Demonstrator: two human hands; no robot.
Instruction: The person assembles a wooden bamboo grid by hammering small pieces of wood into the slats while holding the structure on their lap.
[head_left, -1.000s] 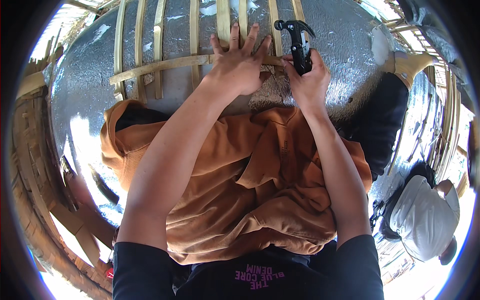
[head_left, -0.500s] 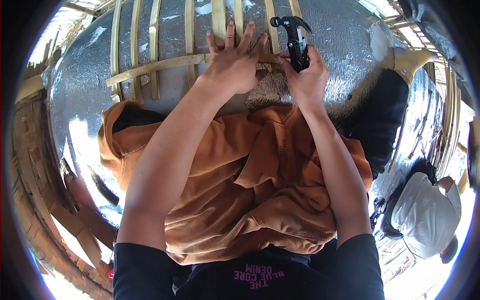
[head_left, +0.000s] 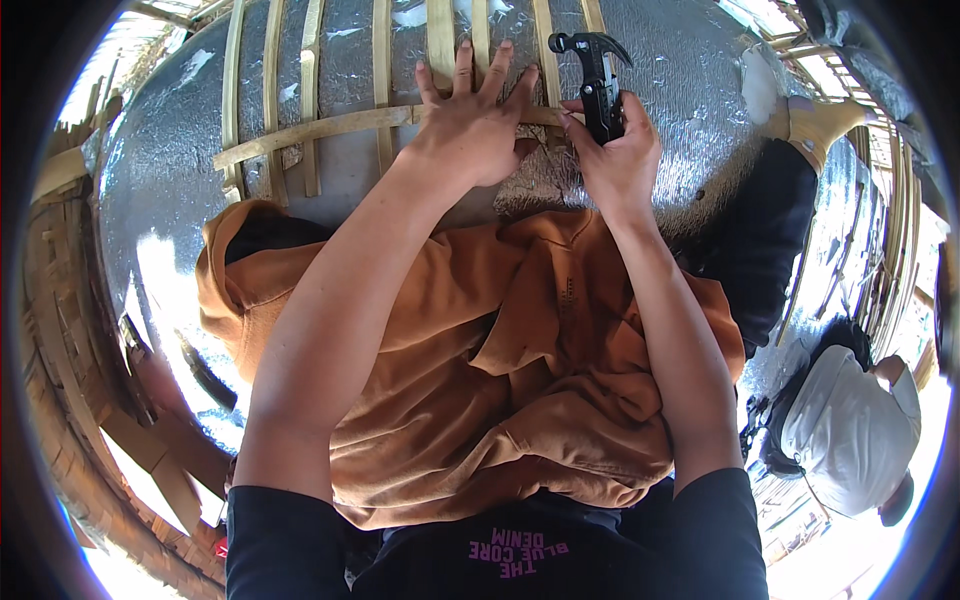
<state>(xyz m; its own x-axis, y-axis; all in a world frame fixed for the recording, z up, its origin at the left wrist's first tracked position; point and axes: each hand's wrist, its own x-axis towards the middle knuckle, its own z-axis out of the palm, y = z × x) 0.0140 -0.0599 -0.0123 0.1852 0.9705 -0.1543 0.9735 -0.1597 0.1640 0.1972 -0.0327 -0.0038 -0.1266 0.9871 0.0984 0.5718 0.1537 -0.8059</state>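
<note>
My left hand (head_left: pixel 470 140) lies flat with fingers spread, pressing across a thin bamboo cross strip (head_left: pixel 330 130) and the upright bamboo slats beneath it. In my right hand (head_left: pixel 622 165) is a black claw hammer (head_left: pixel 600 95), its head pointing away from me. The right thumb and a fingertip also meet at the right end of the cross strip. Several parallel bamboo slats (head_left: pixel 382 70) run away from me under the strip. Whether a nail sits at the strip's end I cannot make out.
Silvery foil sheeting (head_left: pixel 690 90) covers the floor. A brown-orange garment (head_left: pixel 450 330) is spread over my lap. At the right, a foot (head_left: pixel 815 125) and dark trouser leg rest on the foil. Another person in a pale shirt (head_left: pixel 850 430) is at lower right. Woven bamboo (head_left: pixel 70 400) lines the left.
My right hand and the hammer have shifted very slightly to the right. The slats and strip have moved a touch the same way, while my left hand stays spread on them.
</note>
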